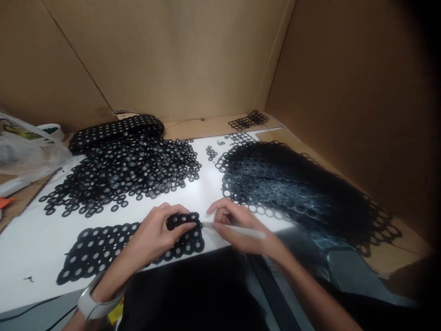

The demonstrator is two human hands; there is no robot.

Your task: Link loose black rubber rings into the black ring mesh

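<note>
A black rubber sheet of joined rings (103, 248) lies on the white board (31, 239) in front of me. My left hand (158, 234) presses down on the sheet's right end, fingers curled over it. My right hand (241, 227) is closed around a thin white stick-like tool (234, 230), whose tip touches the sheet's right edge. A white watch (91, 305) sits on my left wrist.
A pile of loose black rings (127, 170) covers the board's far left, with a stack of ring sheets (113, 128) behind it. A heap of emptied black webbing (296, 184) spreads to the right. Cardboard walls (193, 55) enclose the desk. A plastic bag (24, 151) lies far left.
</note>
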